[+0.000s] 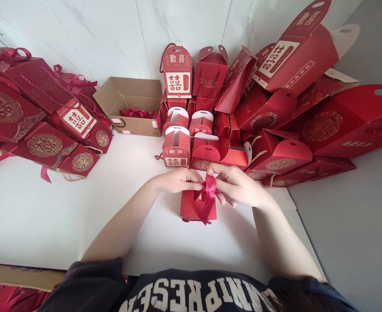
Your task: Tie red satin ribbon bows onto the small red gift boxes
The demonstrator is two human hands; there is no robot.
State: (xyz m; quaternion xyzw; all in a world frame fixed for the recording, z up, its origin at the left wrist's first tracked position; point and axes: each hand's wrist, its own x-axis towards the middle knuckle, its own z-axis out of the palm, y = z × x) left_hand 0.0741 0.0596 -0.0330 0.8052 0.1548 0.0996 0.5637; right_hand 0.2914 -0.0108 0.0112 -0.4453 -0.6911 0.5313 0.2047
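Note:
Right in front of me on the white table stands a red gift box (189, 207) with a twisted dark red cord along its near side. A glossy crimson ribbon (210, 188) loops above its top, one tail hanging toward me. My left hand (182, 180) pinches the ribbon at the left of the loop, thumb and fingers together. From the right, my right hand (236, 184) closes thumb and index finger on the ribbon, with its other fingers curled below. Part of the ribbon between the fingertips is hidden, so I cannot tell whether it is knotted.
Several small red boxes (176, 147) stand just beyond my hands. More red boxes (282, 156) are piled at the right by the grey wall. An open cardboard box (139, 126) holds red ribbons. Ribboned boxes (44, 145) are stacked left; another carton (22, 277) is at the lower left.

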